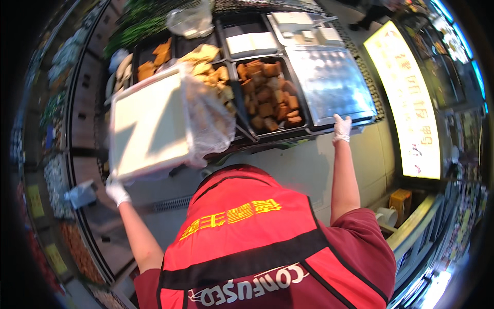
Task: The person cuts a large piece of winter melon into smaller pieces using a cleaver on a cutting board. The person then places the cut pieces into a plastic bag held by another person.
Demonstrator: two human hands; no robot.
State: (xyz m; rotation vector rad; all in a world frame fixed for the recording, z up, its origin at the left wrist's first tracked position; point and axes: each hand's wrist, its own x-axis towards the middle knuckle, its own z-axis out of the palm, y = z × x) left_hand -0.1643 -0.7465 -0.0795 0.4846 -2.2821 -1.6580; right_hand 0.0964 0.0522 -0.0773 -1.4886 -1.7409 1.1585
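My left hand [117, 191], in a thin white glove, grips the near left corner of a shallow white tray [189, 127]. A smooth pale slab, apparently tofu [150, 119], fills that tray, half in shadow. Crumpled clear plastic film [211, 119] hangs off its right side over pieces of fried tofu [208, 69]. My right hand [342, 129], also gloved, holds the near edge of a shiny metal tray [328, 83], thumb on top. Between my hands a black tray [305, 125] holds brown tofu cubes [266, 96]. Metal tongs [245, 125] lean on its left side.
White tofu blocks [291, 19] and a white slab [251, 42] stand farther back. A plastic bag [192, 19] lies near green vegetables [142, 23]. A lit sign [409, 104] bearing writing is on the right, above a wooden rail [413, 222]. A floor drain [173, 203] runs below.
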